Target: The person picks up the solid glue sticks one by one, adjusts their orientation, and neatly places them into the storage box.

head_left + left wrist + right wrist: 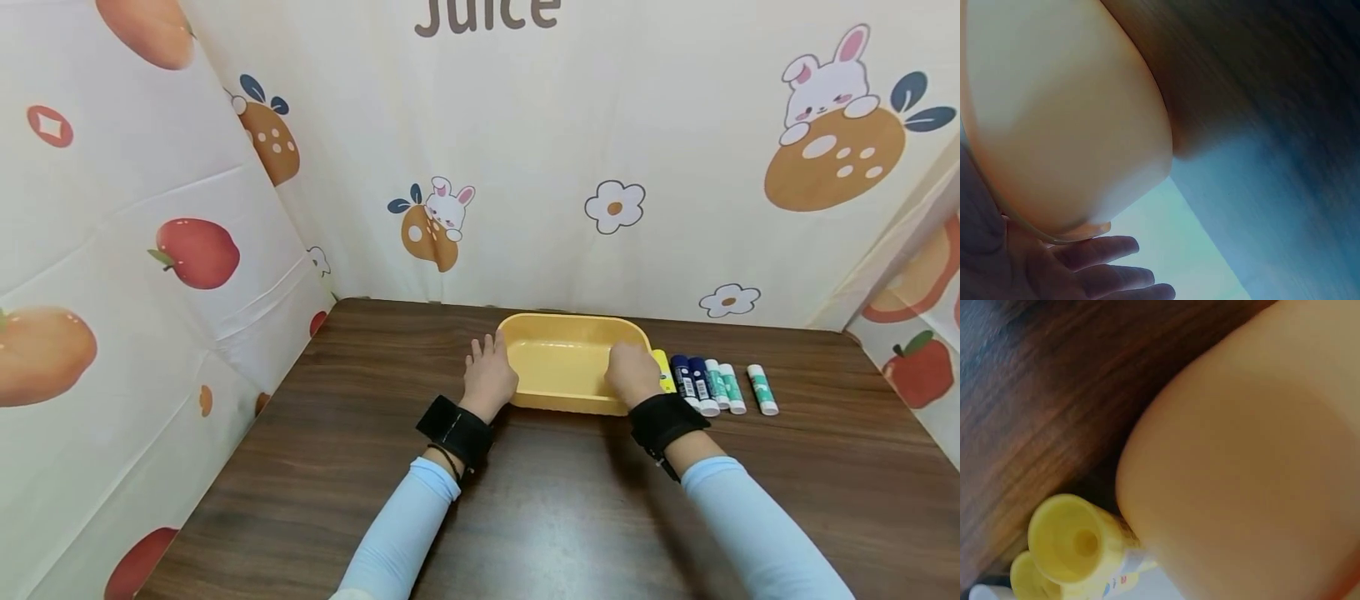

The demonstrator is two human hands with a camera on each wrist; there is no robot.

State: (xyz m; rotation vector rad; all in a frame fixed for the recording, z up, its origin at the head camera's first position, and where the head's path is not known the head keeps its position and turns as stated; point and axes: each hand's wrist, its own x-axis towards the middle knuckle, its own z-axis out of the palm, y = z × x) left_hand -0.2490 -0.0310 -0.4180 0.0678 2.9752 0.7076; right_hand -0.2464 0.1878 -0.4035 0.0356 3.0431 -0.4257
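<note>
A shallow yellow plastic tray (558,396) sits near the back of the table. Along its left end lies my left hand (489,377), fingers extended and spread, its palm against the rim; the left wrist view shows these fingers (1116,278) beyond the tray's curved wall (1072,112). My right hand (632,371) grips the right end, its fingers curled over the rim. Right beside that end stands a row of glue sticks: yellow ones (663,367), dark blue ones (699,385) and white-and-green ones (731,387). The right wrist view shows a yellow tube's hollow end (1066,540) close against the tray.
One white-and-green glue stick (762,389) lies apart at the right. Dark wood-grain table (525,517) extends in front of the tray. A fruit-print curtain (525,150) hangs along the back edge and at both sides.
</note>
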